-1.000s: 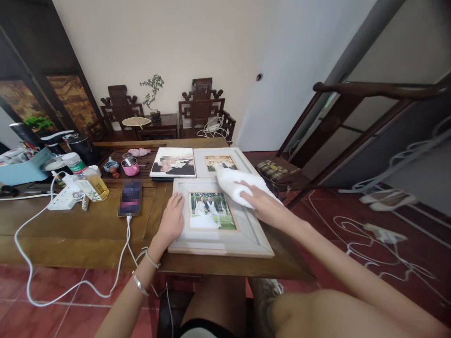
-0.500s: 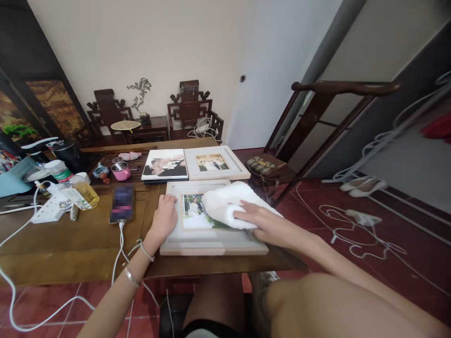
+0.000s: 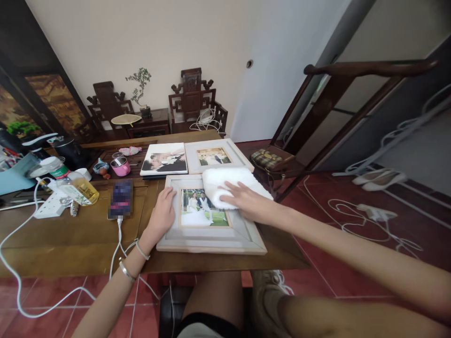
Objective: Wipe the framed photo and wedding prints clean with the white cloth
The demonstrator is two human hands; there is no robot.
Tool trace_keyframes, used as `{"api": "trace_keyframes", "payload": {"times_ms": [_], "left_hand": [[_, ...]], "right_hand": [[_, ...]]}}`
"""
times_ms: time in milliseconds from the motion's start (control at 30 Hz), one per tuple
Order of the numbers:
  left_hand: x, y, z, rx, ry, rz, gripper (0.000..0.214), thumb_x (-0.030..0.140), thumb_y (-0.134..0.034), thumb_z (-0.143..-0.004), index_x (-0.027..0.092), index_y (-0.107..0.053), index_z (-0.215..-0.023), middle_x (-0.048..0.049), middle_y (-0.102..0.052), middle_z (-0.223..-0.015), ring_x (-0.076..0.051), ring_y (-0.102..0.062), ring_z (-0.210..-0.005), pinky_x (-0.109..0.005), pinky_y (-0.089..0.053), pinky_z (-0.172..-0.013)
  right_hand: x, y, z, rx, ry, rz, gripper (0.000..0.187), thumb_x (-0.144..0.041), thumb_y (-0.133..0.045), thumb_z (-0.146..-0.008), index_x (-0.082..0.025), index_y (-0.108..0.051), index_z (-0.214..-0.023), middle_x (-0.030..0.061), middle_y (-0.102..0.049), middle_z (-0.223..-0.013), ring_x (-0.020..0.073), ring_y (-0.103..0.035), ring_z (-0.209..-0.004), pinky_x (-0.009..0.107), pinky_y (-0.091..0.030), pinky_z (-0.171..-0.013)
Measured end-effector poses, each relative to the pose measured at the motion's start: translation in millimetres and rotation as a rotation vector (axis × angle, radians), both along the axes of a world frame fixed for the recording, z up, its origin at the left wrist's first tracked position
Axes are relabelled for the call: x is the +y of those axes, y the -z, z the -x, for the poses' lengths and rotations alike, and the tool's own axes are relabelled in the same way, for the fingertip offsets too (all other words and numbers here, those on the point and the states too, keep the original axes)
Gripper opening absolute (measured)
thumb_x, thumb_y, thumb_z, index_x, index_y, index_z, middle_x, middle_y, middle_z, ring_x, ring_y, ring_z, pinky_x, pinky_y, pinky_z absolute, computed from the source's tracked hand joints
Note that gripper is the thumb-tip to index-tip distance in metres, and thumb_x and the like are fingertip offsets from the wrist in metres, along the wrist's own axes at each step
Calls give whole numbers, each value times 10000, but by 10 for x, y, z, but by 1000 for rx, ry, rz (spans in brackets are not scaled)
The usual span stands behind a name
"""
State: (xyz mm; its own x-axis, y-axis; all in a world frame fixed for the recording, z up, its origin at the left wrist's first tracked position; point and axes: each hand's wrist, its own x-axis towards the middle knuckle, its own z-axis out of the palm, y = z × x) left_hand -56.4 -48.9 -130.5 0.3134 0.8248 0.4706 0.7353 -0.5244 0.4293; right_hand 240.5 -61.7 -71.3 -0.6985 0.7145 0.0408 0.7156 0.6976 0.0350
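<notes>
On the worktop I have the near photo frame flat, my open left hand apparently steadying its left edge, my right hand half-closed on a white cloth over the frame's far-right corner.

The person is wearing a shiny silver bangle on the left arm. Nearer the left hand than the bangle, a thin, pale band is circling the wrist. Down and right of the bangle, black cloth is edging light grey cloth. Farther right, a brownish shoe is showing white laces.
</notes>
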Motion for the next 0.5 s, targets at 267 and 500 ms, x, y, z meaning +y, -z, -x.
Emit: {"api": "trace_keyframes", "payload": {"times_ms": [267, 500], "left_hand": [[72, 129, 16, -30, 12, -74, 470, -36, -352, -797, 99, -525, -1213, -176, -486, -1316, -268, -409, -1294, -503, -339, -1106], [117, 185, 10, -61, -13, -98, 464, -19, -354, -806, 106, -517, -1222, -179, -491, -1320, -267, -414, -1295, -512, -344, -1104]], "right_hand": [[-609, -348, 235, -52, -138, 266, 787, 146, -367, -504, -189, -565, -1188, 161, -495, -1389, 309, -330, -1359, 492, -375, -1048], [-267, -78, 86, 49, -65, 107, 711, 140, -371, -530, -140, -592, -1145, 195, -419, -1444, 338, -242, -1388, 577, -281, -1079]]}}
